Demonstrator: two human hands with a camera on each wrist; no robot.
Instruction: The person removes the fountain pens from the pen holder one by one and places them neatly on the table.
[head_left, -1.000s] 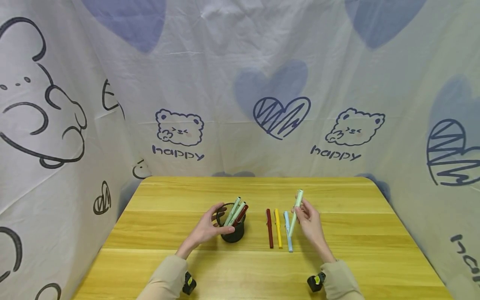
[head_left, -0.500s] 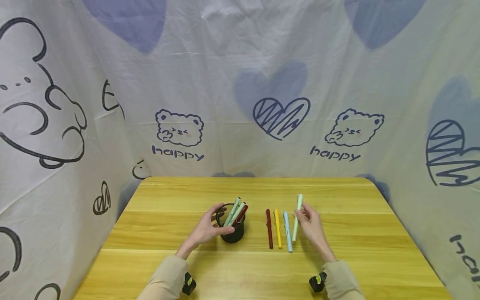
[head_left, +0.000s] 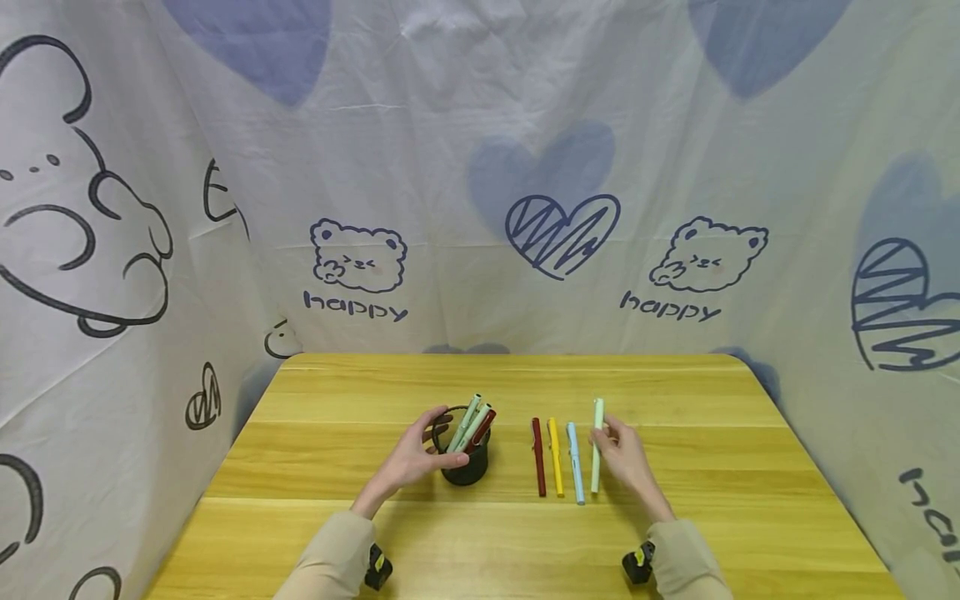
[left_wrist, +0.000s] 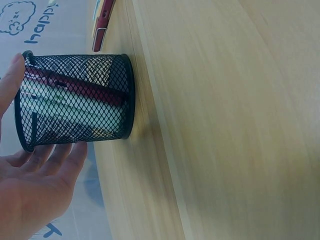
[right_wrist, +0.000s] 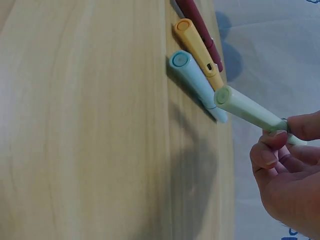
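My left hand (head_left: 412,452) holds the black mesh pen holder (left_wrist: 75,110) near its rim, thumb on one side and fingers on the other. The holder stands upright on the table, with two light green pens (head_left: 467,425) and a dark red pen (head_left: 483,427) leaning inside it. My right hand (head_left: 624,454) pinches a pale green pen (right_wrist: 250,109) between thumb and fingers. This pen hangs just above the table, to the right of a light blue pen (head_left: 575,467). A yellow pen (head_left: 556,458) and another dark red pen (head_left: 538,458) lie left of the blue one.
The wooden table (head_left: 480,550) carries the row of pens between the holder and my right hand. A printed white curtain (head_left: 450,167) hangs behind the table and along both sides.
My right hand has turned the pale green pen from a slant across the blue pen to nearly parallel with the row, and lowered it. The left hand and pen holder have stayed put.
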